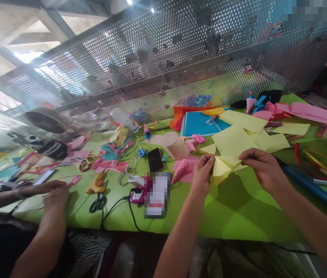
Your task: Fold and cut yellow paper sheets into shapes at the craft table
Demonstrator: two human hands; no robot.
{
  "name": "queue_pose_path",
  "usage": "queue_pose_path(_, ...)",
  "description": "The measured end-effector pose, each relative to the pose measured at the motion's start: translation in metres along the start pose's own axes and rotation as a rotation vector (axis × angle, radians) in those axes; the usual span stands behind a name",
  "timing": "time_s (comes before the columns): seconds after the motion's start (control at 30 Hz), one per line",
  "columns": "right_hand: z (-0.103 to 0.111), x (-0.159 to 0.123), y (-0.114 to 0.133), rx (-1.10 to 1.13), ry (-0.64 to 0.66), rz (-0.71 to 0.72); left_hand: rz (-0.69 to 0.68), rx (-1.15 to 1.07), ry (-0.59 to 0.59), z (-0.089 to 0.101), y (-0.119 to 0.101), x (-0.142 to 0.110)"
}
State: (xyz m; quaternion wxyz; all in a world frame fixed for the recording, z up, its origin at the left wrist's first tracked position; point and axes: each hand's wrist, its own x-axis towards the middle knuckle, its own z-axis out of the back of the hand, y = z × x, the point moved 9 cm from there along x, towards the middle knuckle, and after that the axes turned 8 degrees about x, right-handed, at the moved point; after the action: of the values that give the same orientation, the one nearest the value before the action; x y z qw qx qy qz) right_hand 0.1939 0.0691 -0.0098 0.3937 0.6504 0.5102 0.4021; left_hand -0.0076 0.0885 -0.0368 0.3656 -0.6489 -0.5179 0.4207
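Note:
Between both hands, above the green table (181, 224), I hold a folded sheet of yellow paper (223, 168). My left hand (204, 170) pinches its left edge. The upper right corner is gripped in the fingertips of my right hand (258, 166). Creases run across the paper, and part of it slants down toward me. Just behind it lie several loose yellow sheets (233, 141). A pink paper cone (181, 170) rests on a pink sheet (191, 166), left of my left hand.
A co-worker's hands (55, 193) work at the left. A yellow glue gun (96, 183), cables, a dark phone (155, 160) and a lit phone (157, 195) lie between us. Blue paper (195, 125) lies behind; a blue pouch (314, 185) is at right. A perforated metal screen (152, 77) stands beyond.

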Motion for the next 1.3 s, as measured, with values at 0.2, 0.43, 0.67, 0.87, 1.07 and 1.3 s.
queue_pose_path(0.2, -0.006, -0.003, -0.003, -0.095, 0.113, -0.133, -0.083, 0.059, 0.056, -0.001, -0.01, -0.003)
queue_pose_path(0.43, -0.009, -0.002, -0.006, -0.194, 0.103, -0.108, -0.013, 0.017, 0.109, -0.01, -0.01, -0.01)
queue_pose_path(0.67, -0.039, -0.023, 0.044, -0.789, 0.224, 0.554, 0.029, -0.041, 0.066, -0.007, 0.0, -0.004)
queue_pose_path(0.87, -0.063, -0.043, 0.05, -1.077, 0.257, 0.789, -0.021, -0.083, 0.017, -0.002, 0.003, 0.0)
queue_pose_path(1.07, -0.066, -0.053, 0.047, -1.163, 0.229, 0.973, 0.015, -0.084, -0.021, -0.001, 0.007, -0.002)
queue_pose_path(1.3, -0.075, -0.056, 0.039, -1.237, 0.32, 0.949, 0.01, -0.071, 0.014, -0.003, 0.006, -0.003)
